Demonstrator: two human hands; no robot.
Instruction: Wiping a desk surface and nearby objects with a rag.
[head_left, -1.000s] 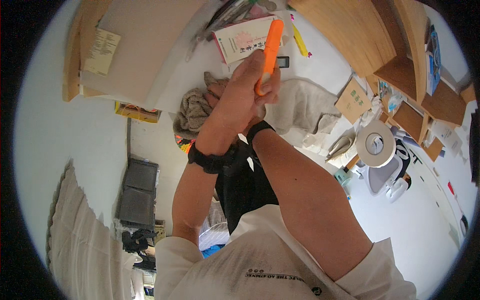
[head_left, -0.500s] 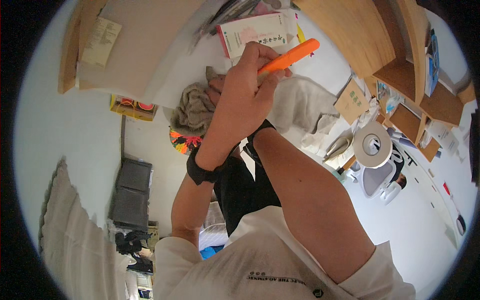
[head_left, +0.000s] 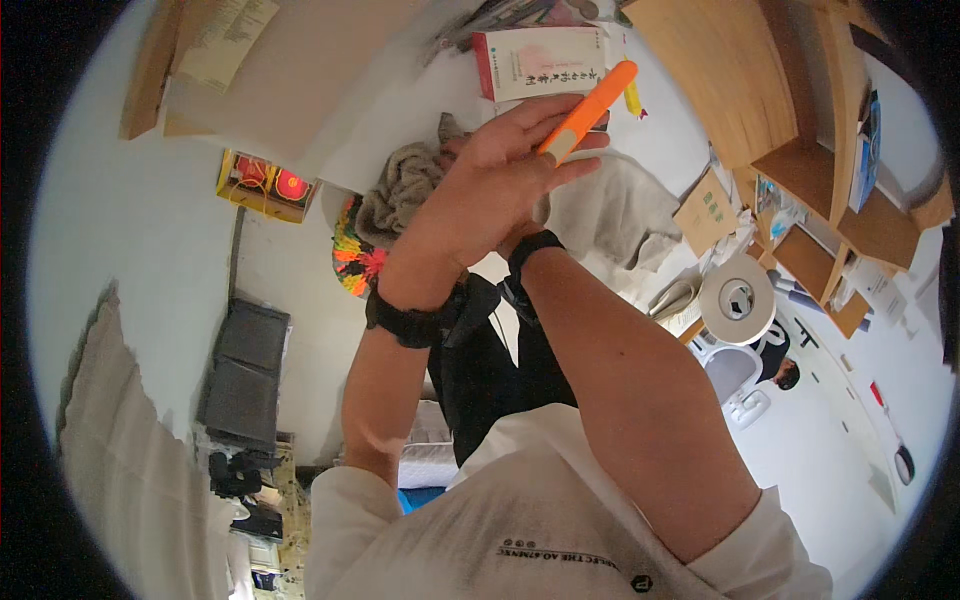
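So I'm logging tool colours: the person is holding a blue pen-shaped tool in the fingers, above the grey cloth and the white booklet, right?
Not quite: the pen-shaped tool is orange, not blue, as the head view shows. The rest stands: it sits in the fingers of the left hand, above the grey cloth and the white booklet.

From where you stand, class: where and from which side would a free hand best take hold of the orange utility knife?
Grip the free upper end of the orange utility knife, coming from the upper right. Its slim body slants up to the right, and the left hand already covers its lower end, with fingers wrapped across. Pinching the long flat sides looks steadiest. The right hand is hidden behind the left.
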